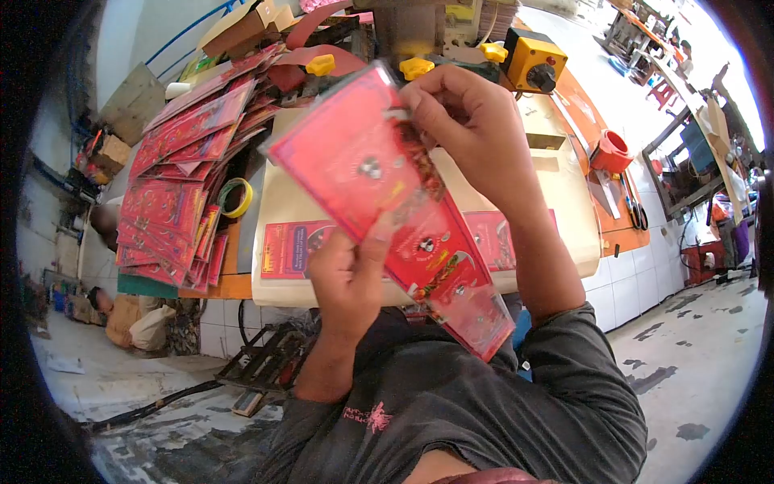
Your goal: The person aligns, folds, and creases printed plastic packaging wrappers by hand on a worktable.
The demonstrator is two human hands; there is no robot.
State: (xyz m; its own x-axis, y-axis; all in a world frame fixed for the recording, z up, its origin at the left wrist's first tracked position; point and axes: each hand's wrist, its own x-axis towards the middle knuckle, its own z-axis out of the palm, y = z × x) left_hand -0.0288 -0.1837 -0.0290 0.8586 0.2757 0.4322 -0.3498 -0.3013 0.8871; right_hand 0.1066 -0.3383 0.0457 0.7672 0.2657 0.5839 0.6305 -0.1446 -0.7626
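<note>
A long red printed sheet (419, 234), glossy and partly blurred, is held up at a slant over the worktable. My left hand (351, 270) pinches its left edge near the middle, thumb on top. At the upper right edge, my right hand (463, 113) has its thumb and forefinger closed on the sheet. Underneath, flat red printed cards (284, 250) lie on the cream board (387, 294) at left, with another red card (493, 238) at right, partly covered by the held sheet.
Stacked red printed packets (173, 189) fill the table's left side, beside a yellow tape roll (235, 198). A yellow switch box (535, 63) stands behind. Right are a red tape roll (611, 152) and scissors (636, 208). Another person (125, 315) is at the far left.
</note>
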